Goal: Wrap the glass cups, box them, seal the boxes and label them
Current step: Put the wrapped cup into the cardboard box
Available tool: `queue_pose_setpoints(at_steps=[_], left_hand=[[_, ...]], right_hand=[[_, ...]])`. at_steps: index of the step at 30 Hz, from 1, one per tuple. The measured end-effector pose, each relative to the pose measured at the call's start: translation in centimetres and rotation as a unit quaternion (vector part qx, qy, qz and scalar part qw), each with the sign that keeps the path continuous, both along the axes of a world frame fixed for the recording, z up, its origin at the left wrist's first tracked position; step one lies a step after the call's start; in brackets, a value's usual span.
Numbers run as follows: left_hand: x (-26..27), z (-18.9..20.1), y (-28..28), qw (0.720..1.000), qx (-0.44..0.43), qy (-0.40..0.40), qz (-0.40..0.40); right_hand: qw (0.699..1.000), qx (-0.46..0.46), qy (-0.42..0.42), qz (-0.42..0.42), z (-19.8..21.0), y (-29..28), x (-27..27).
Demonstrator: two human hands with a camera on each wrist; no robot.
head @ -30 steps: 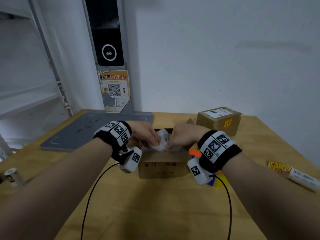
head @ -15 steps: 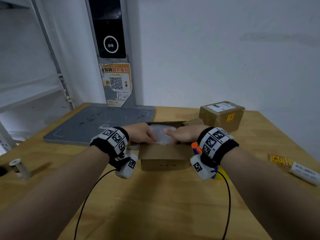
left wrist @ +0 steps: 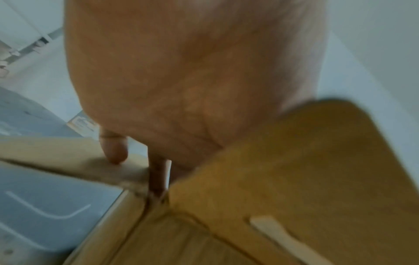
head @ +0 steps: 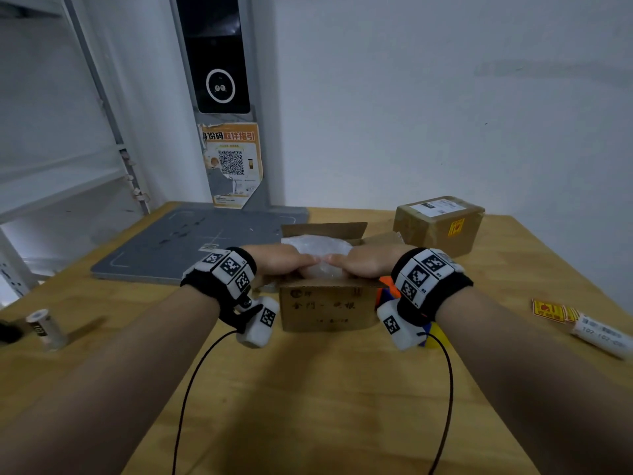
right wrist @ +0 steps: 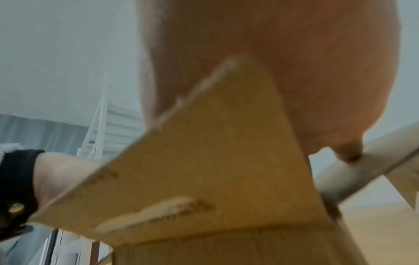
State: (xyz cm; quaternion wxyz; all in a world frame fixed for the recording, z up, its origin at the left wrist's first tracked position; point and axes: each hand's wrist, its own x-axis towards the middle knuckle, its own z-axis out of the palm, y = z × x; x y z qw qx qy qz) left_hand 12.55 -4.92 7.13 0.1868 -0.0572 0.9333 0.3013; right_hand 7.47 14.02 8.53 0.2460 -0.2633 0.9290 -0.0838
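Right under my hands, at the middle of the tabletop (head: 308,406), sits the open box (head: 329,308), and the bubble-wrapped bundle (head: 320,248), which I take to be the cup, bulges out of its top. My left hand (head: 279,260) lies flat on the bundle from the left side and my right hand (head: 366,260) lies flat on it from the right, fingers stretched out and the tips nearly meeting over the middle. Neither hand is closed around anything; both just press down on the wrap.

The bundle's long axis runs left to right, from one hand to the other, along the box's longer side. It rises above the rim, so I judge it is not yet fully seated. Both hands are equally near, one on each end, so the push should go straight down and evenly.

The far flap (head: 323,229) stands up just beyond my fingertips. In the left wrist view a flap (left wrist: 306,152) rises beside my palm and a finger (left wrist: 113,148) touches the box's edge; in the right wrist view another flap (right wrist: 204,161) leans against the heel of that hand.

Beyond my right hand stands a sealed box (head: 440,224), already labelled. Well out to the right lie stickers (head: 548,310) and a roll (head: 601,335); well out to the left stands a small roll (head: 44,329).
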Motion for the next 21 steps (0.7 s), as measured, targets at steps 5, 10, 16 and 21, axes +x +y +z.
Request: queue_pose_setpoints(at_steps=[5, 10, 16, 21], left_hand=[[0.1, 1.4, -1.5, 0.991, 0.076, 0.102, 0.045], [0.3, 1.6, -3.5, 0.959, 0.059, 0.212, 0.179], [1.2, 1.6, -4.3, 0.912, 0.219, 0.178, 0.299], [1.4, 1.8, -3.9, 0.903, 0.288, 0.189, 0.257]], right_hand=[[0.986, -0.109, 0.124, 0.008, 2.1, 1.4, 0.3], [0.983, -0.149, 0.100, 0.044, 2.4, 0.4, 1.3], [0.996, -0.009, 0.041, 0.077, 1.0, -3.2, 0.4], [0.997, 0.023, -0.016, 0.077, -0.5, -4.2, -0.4]])
